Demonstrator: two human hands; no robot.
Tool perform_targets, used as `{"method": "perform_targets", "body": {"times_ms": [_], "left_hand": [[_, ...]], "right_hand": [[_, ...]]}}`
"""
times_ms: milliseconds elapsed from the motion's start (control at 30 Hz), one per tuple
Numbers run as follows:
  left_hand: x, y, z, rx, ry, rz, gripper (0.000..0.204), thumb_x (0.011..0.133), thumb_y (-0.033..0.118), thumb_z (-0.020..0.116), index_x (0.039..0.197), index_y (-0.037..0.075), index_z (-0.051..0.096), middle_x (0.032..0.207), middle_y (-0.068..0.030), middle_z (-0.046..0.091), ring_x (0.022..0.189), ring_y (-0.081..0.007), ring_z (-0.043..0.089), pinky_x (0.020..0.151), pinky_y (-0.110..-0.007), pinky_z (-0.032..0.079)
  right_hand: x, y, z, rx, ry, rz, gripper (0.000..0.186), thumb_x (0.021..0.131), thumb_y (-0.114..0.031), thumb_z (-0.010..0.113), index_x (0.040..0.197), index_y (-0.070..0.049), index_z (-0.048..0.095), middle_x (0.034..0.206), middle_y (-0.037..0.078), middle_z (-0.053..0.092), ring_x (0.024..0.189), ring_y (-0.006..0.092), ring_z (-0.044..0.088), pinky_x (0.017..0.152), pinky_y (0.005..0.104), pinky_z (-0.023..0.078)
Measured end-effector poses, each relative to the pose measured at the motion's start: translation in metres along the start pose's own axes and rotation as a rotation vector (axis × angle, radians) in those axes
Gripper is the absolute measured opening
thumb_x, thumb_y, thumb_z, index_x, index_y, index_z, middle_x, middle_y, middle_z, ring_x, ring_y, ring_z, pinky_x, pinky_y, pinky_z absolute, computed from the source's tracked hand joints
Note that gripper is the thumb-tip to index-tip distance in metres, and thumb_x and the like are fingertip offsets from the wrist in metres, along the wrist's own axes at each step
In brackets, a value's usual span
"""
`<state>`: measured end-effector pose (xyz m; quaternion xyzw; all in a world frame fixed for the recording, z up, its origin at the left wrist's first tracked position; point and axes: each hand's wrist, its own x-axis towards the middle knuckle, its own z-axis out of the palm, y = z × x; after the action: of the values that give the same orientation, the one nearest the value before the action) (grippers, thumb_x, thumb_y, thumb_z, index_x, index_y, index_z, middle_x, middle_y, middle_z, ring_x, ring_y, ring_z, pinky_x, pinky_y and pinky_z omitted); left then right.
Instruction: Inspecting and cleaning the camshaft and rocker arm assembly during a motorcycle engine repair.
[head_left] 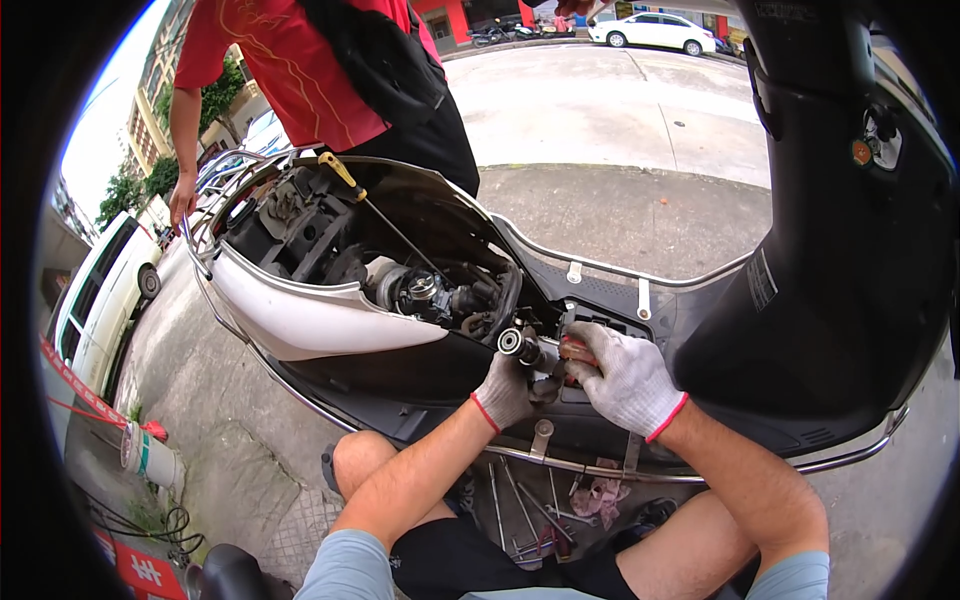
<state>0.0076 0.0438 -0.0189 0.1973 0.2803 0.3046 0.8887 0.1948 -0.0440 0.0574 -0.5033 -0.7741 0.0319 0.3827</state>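
My gloved left hand [505, 395] grips a dark cylindrical part [518, 344] with a silver ring end, held upright over the scooter's lower body. Just right of it, my gloved right hand [625, 390] has its fingers closed round a red object [575, 350], mostly hidden, over an open floorboard compartment [608, 318]. Behind my hands lies the scooter's exposed engine bay [420, 290] with a silver carburetor. A long screwdriver [345, 180] with a yellow handle slants down into the bay. A white side panel [280, 300] borders it on the left.
A person in a red shirt [300, 80] stands behind the scooter, a hand on its rail. The black front column [820, 230] rises at right. Wrenches [530, 510] and a pink rag [600, 500] lie on the ground below. A bucket [150, 455] and white vehicles are at left.
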Motion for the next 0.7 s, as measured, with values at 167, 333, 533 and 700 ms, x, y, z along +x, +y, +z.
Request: {"method": "perform_targets", "body": {"times_ms": [167,333,533,700], "left_hand": [[-0.004,0.001,0.004,0.047,0.032,0.024,0.044,0.095,0.058,0.05,0.094,0.015,0.059,0.072,-0.0058,0.061,0.044,-0.0167,0.045,0.039,-0.027,0.029],[-0.008,0.001,0.008,0.051,-0.015,0.009,0.046,0.096,0.059,0.049,0.095,0.015,0.063,0.073,-0.0037,0.062,0.046,-0.0151,0.046,0.041,-0.026,0.03],[-0.003,0.003,0.002,0.069,-0.009,0.025,0.047,0.094,0.059,0.049,0.094,0.015,0.063,0.077,-0.0098,0.065,0.045,-0.0154,0.045,0.041,-0.026,0.03],[-0.002,0.002,-0.002,0.032,-0.014,0.023,0.048,0.094,0.06,0.049,0.093,0.014,0.063,0.078,-0.0113,0.065,0.045,-0.0156,0.045,0.041,-0.026,0.03]], "right_hand": [[-0.002,-0.003,-0.004,0.017,0.025,-0.025,0.039,0.087,-0.022,0.071,0.12,-0.007,0.059,0.093,0.017,0.069,0.082,0.0337,0.07,0.07,0.0422,0.057],[-0.002,-0.004,-0.004,-0.013,0.027,-0.008,0.039,0.087,-0.018,0.069,0.122,-0.005,0.058,0.097,0.017,0.068,0.083,0.035,0.07,0.071,0.0427,0.057],[-0.004,0.004,-0.004,0.046,0.086,-0.018,0.04,0.089,-0.016,0.067,0.125,-0.001,0.057,0.1,0.018,0.069,0.086,0.0371,0.07,0.072,0.0443,0.057],[-0.006,0.008,-0.004,0.041,0.035,0.032,0.042,0.089,-0.016,0.069,0.127,-0.003,0.056,0.099,0.019,0.07,0.088,0.0367,0.07,0.073,0.0441,0.057]]}}
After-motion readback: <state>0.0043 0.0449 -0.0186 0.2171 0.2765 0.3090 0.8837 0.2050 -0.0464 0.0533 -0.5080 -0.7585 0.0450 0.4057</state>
